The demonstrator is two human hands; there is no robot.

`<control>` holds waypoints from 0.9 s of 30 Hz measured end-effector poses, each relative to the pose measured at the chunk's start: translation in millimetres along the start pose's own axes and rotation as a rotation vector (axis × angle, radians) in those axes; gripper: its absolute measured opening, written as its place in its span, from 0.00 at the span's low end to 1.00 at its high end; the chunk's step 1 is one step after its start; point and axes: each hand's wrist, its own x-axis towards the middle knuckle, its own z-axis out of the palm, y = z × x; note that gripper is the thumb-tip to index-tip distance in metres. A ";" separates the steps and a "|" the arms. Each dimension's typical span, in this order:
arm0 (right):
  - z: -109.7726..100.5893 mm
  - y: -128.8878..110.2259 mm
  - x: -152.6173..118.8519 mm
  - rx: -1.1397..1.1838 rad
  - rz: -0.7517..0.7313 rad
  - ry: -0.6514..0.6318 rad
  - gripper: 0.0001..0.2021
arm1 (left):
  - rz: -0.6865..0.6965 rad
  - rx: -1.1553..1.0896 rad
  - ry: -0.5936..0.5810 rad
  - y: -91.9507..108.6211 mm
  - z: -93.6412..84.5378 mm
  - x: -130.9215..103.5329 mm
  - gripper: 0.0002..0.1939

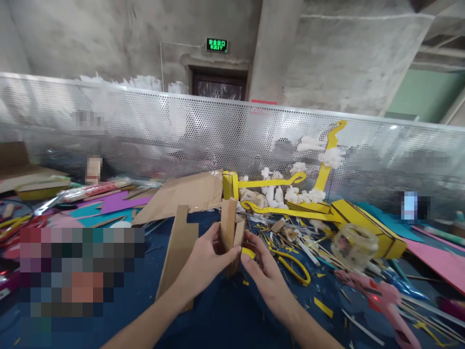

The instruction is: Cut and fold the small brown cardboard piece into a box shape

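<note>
cardboard piece [230,228] — between both hands' fingers [232,252]

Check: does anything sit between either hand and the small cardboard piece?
Nothing visible does. The left hand and right hand both already touch the small cardboard piece, one on each side.

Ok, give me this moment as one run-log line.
left hand: grips folded cardboard piece | right hand: pinches same piece, upright | nearby: cardboard strip, yellow model, tape roll, pink glue gun
</note>
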 end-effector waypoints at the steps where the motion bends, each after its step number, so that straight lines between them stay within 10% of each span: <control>1: -0.7 -0.2 0.6 0.008 -0.011 0.024 0.28 | 0.018 0.103 0.010 0.4 -0.7 -1.1 0.22; 10: 2.7 -4.5 3.3 0.069 0.012 0.215 0.24 | 0.147 0.569 -0.094 -16.2 4.3 -12.0 0.34; 15: -3.6 -1.6 9.9 0.148 0.017 0.289 0.20 | 0.101 0.413 -0.029 -7.1 -0.8 -8.2 0.43; 27: -8.8 -12.2 13.1 0.499 0.096 0.387 0.23 | -0.122 -0.219 -0.135 9.2 2.9 -3.0 0.30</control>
